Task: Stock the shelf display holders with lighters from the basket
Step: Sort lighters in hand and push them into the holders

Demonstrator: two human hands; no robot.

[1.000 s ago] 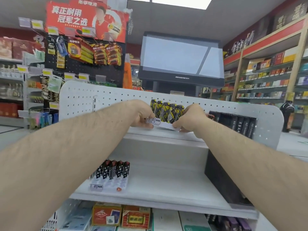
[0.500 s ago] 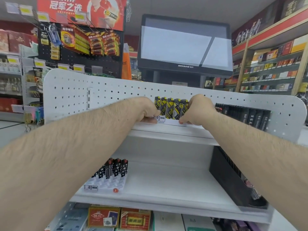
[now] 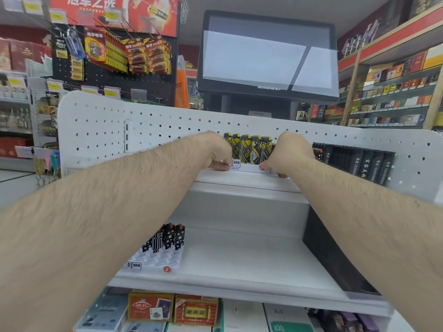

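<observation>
A white display holder filled with yellow-and-black lighters sits on the top shelf against the white pegboard. My left hand grips the holder's left end and my right hand grips its right end. On the middle shelf a second white holder stands at the left, with a few black star-and-stripe lighters in its back row and empty slots in front. The basket is not in view.
Black lighters stand in a row on the top shelf to the right. A black box fills the middle shelf's right side. Card boxes lie on the shelf below. A till screen rises behind the pegboard.
Both hands stay on the yellow-and-black holder, which has settled back onto the top shelf near the pegboard. My view has moved closer and slightly lower.
</observation>
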